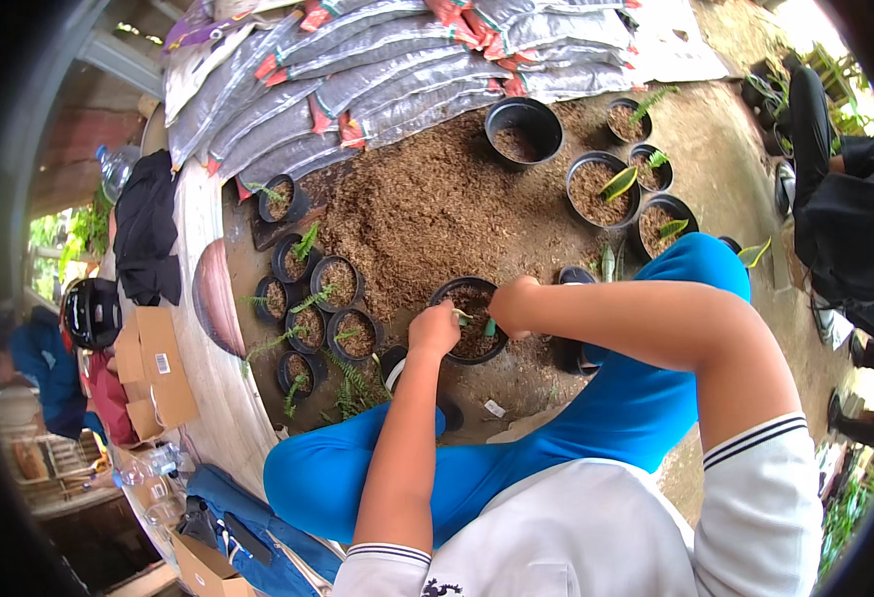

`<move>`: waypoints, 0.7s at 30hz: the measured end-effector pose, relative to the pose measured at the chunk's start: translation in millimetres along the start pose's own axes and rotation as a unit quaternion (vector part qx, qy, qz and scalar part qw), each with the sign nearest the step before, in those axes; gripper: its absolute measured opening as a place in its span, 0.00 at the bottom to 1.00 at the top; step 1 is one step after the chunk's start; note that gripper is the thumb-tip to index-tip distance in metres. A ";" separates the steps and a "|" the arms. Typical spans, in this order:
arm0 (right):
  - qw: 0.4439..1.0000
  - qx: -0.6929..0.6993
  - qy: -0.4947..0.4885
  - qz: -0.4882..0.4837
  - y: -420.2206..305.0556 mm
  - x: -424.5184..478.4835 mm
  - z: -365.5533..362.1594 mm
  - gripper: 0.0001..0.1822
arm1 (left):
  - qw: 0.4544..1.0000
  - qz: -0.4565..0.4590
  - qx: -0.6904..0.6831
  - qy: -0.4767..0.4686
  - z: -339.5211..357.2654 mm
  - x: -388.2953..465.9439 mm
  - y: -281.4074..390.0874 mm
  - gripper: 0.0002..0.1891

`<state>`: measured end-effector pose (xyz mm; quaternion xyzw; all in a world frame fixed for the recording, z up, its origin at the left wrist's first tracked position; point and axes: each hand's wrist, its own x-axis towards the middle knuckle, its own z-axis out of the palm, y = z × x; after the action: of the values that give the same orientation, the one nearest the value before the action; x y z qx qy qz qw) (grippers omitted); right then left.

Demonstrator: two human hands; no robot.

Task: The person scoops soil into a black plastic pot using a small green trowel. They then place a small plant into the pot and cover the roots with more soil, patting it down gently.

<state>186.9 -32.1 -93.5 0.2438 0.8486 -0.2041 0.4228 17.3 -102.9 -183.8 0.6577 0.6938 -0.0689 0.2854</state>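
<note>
Both hands are at a black plastic pot (474, 358) of loose brown planting mix, on the ground before me. My left hand (434, 330) is at the pot's left side, its fingers closed on a small green leaf cutting (463, 315) above the mix. At the right side my right hand (513, 307) is curled, palm down, by a green tool part (490, 327) that points into the mix; the rest of it is hidden under the hand. Behind the pot lies a heap of the brown mix (414, 216).
Several potted ferns (336, 282) stand at left. At right are potted snake plant cuttings (602, 190) and a larger black pot (524, 134). Stacked filled sacks (407, 74) line the back. A cardboard box (157, 373) rests at far left. A person in dark clothes (847, 224) is at far right.
</note>
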 end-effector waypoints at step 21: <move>0.998 0.034 -0.048 -0.011 -0.3 -19.4 -29.5 0.16 | 1.000 0.013 0.020 0.013 3.1 -1.2 3.7 0.10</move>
<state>178.7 -20.7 -61.2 0.2389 0.8225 -0.2492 0.4521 21.7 -105.0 -184.7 0.6728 0.6873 -0.0705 0.2644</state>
